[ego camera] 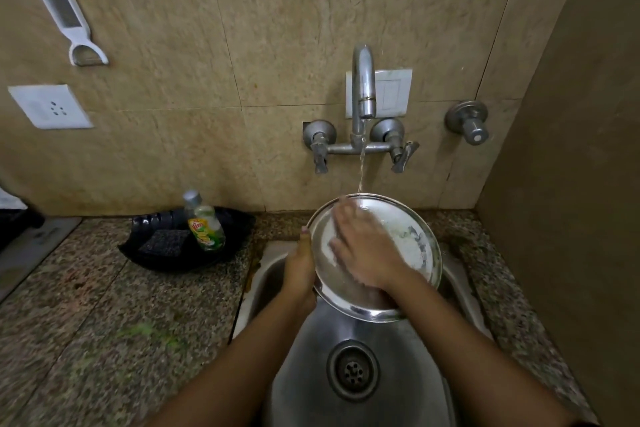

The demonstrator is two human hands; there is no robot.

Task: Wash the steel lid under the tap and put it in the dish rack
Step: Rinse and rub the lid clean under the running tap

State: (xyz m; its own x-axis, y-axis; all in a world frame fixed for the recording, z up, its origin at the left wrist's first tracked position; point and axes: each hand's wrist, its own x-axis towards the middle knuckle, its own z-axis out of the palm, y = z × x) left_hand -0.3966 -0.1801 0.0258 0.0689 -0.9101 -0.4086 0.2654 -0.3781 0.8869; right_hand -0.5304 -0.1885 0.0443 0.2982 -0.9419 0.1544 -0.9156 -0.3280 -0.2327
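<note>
The round steel lid (412,239) is held tilted over the steel sink (408,374), its face covered in white foam. My left hand (300,270) grips the lid's left rim from below, thumb up along the edge. My right hand (363,250) lies flat on the soapy face with fingers spread. Water runs from the wall tap (363,90) and strikes the lid's upper rim. No dish rack is in view.
A black tray (162,253) on the granite counter (104,305) to the left holds a dish soap bottle (205,222) and a dark scrub pad (162,241). A side wall stands close on the right. A white peeler (59,7) hangs on the wall.
</note>
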